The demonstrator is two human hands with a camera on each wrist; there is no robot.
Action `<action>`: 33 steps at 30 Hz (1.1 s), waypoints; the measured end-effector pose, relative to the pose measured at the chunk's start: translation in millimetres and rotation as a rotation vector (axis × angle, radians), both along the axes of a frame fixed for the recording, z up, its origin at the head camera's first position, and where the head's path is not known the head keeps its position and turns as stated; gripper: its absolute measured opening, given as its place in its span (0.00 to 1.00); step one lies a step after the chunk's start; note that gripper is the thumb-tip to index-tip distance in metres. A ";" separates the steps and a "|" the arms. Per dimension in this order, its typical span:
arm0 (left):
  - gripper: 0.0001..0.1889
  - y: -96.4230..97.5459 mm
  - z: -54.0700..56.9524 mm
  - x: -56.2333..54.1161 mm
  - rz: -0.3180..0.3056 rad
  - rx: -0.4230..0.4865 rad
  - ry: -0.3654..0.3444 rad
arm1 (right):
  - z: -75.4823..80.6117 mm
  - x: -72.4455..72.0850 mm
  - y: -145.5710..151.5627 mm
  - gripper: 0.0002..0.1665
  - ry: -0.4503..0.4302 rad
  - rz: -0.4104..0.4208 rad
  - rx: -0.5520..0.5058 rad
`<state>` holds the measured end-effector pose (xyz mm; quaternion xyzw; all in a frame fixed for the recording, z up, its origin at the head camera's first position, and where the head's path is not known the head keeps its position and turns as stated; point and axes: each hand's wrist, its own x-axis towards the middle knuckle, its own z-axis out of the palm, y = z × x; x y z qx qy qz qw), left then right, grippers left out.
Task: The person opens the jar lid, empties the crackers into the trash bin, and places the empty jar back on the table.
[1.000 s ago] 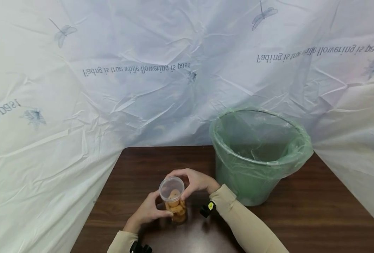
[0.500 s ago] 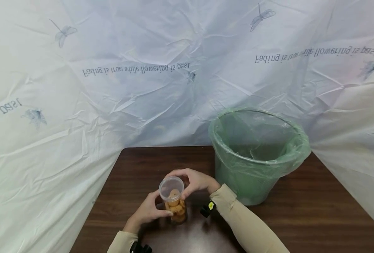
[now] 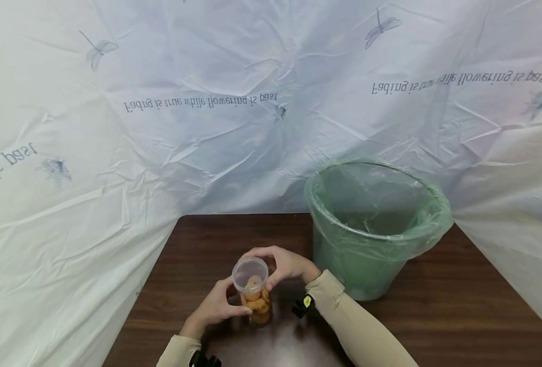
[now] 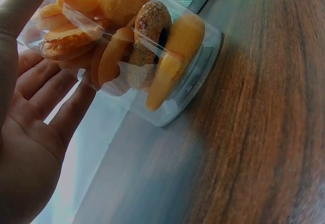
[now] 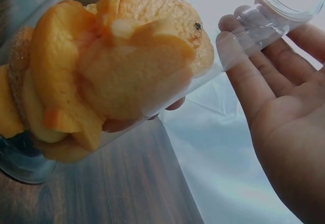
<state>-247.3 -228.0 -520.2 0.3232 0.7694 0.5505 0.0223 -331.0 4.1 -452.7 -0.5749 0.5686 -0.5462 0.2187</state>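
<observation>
Head view: the person's L hand (image 3: 217, 304) grips the clear plastic cylindrical jar (image 3: 255, 293) low down, thumb on its near side; the R hand (image 3: 290, 263) is clamped round its top end, thumb near, fingers on the far side. Jar's on the near half of the dark brown wood-grain table (image 3: 199, 239), L of the round green-lined bin (image 3: 360, 270). Golden-brown biscuits (image 3: 258, 306) fill approx. the lower part. Can't tell if there's a lid on top, or if the base sits quite flat.

Risk, I'd say: tipping. If the R hand twists or pulls hard & the L hand slips b/c the plastic's smooth, biscuits could spill, prob. across the tbl. Squeezing too hard might also dent thin walls.

L wrist view: jar's base end, close to the tbl, w/ a brown seeded ring-shaped biscuit (image 4: 151, 26) in it; the head cam is too far off for that. Mesh on the bin's wall is easier to see too.

R wrist view: clear gap b/w the biscuits & jar's top end, R fingers seen thru the wall, plus a dark speck on a round biscuit (image 5: 162, 10). R thumb's out of shot here; only the head view has it.
</observation>
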 end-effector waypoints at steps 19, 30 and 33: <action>0.33 -0.9 0.9 -0.3 -0.001 0.009 -0.022 | -6.3 5.2 6.0 0.58 -0.014 -0.046 0.017; 0.33 -0.2 3.7 0.1 0.015 -0.019 0.000 | -7.8 10.6 9.9 0.62 -0.110 -0.026 0.007; 0.33 0.2 3.9 -0.3 0.016 -0.024 -0.005 | -7.0 11.6 10.7 0.62 -0.108 -0.032 -0.004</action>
